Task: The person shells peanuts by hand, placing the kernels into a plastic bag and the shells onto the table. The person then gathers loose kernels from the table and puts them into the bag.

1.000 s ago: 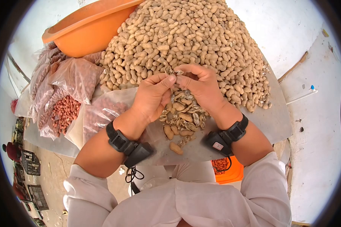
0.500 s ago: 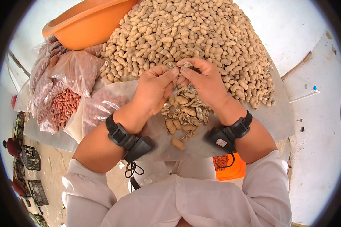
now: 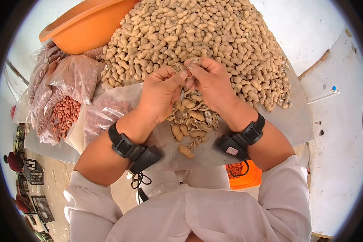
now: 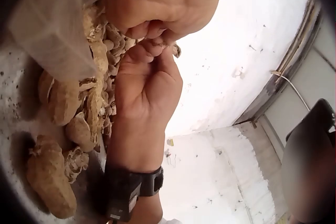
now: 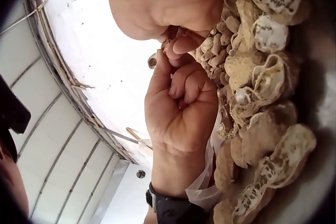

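Note:
In the head view the left hand (image 3: 159,94) pinches a piece of opened peanut shell (image 3: 177,67) between thumb and curled fingers. Against it, the right hand (image 3: 214,85) grips another shell piece (image 3: 195,61) the same way. Both hands meet in front of the big heap of unshelled peanuts (image 3: 197,32). Below them lie empty shells (image 3: 197,115) and a few whole-looking pods (image 3: 185,151). A shell edge (image 5: 152,60) sticks out past the left fingertips in the right wrist view. Whether a kernel sits between the fingers is hard to tell.
An orange basin (image 3: 84,26) stands at the upper left. Clear bags of red kernels (image 3: 74,76) lie below it, with loose red kernels (image 3: 64,117) showing in one. An orange container (image 3: 248,177) is under the table's front edge. Black crates (image 3: 42,207) stand on the floor at left.
The hands, joined at the fingertips a second ago, are slightly farther apart, each with a shell piece. They appear a little higher in the picture, while the view itself has shifted slightly.

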`<move>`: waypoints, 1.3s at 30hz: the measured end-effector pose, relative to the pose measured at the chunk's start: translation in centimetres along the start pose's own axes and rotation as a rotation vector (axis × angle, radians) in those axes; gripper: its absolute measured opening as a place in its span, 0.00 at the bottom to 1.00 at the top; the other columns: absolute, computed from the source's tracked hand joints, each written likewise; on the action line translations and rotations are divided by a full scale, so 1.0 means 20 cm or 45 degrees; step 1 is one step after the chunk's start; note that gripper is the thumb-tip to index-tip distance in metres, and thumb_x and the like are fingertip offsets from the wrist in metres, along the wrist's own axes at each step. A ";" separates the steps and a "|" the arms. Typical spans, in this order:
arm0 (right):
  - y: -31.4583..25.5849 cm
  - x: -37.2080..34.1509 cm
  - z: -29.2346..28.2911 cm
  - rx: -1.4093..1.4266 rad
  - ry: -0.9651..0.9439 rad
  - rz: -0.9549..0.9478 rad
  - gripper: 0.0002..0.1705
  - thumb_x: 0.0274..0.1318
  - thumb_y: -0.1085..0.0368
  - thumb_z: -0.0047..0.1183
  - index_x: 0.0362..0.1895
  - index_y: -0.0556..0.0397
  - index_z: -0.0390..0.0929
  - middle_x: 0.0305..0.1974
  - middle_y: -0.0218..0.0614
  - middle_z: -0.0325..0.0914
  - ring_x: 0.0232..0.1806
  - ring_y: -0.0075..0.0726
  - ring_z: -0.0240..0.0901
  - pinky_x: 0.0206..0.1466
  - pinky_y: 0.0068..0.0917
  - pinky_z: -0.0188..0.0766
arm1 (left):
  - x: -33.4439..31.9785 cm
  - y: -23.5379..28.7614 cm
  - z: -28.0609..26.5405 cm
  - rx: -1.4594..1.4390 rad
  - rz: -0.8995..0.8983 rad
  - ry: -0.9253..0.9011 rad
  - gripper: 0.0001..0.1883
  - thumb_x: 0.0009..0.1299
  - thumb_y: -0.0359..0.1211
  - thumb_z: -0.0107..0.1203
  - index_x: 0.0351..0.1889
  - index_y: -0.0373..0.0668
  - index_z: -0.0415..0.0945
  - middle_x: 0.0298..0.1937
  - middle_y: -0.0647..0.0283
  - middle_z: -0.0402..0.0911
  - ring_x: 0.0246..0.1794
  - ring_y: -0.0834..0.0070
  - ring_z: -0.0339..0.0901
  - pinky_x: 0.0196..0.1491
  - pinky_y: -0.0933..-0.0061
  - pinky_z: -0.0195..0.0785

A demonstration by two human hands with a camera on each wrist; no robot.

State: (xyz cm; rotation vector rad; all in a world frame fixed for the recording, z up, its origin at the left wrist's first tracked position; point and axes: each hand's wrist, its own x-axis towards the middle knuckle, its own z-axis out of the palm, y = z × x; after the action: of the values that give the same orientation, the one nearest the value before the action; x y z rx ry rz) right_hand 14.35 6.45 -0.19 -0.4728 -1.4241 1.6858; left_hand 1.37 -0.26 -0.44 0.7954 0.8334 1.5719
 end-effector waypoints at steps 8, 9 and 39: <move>-0.03 -0.01 0.00 0.188 -0.015 0.045 0.08 0.54 0.70 0.50 0.39 0.60 0.74 0.30 0.33 0.76 0.25 0.22 0.72 0.28 0.16 0.69 | 0.00 0.01 -0.01 -0.100 -0.036 -0.029 0.05 0.67 0.29 0.50 0.32 0.38 0.73 0.25 0.67 0.74 0.15 0.87 0.60 0.17 0.87 0.49; -0.03 -0.01 -0.01 0.223 -0.016 0.059 0.08 0.54 0.71 0.51 0.39 0.60 0.74 0.30 0.34 0.77 0.25 0.22 0.73 0.29 0.16 0.70 | 0.00 0.01 -0.02 -0.099 -0.035 -0.040 0.05 0.68 0.29 0.49 0.33 0.38 0.73 0.26 0.67 0.74 0.16 0.87 0.60 0.17 0.87 0.49; -0.13 -0.03 0.02 -0.656 0.014 -0.600 0.07 0.42 0.76 0.55 0.30 0.54 0.76 0.29 0.29 0.75 0.28 0.20 0.72 0.29 0.18 0.67 | 0.05 0.05 -0.06 -0.611 -0.426 -0.034 0.08 0.68 0.33 0.46 0.32 0.36 0.68 0.25 0.66 0.67 0.15 0.86 0.55 0.14 0.88 0.45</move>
State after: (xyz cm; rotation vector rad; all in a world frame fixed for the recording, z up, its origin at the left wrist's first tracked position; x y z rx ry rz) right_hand 15.44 5.68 2.21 -0.3797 -1.7977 0.9391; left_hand -0.29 0.41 -0.11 0.3094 0.5043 1.3763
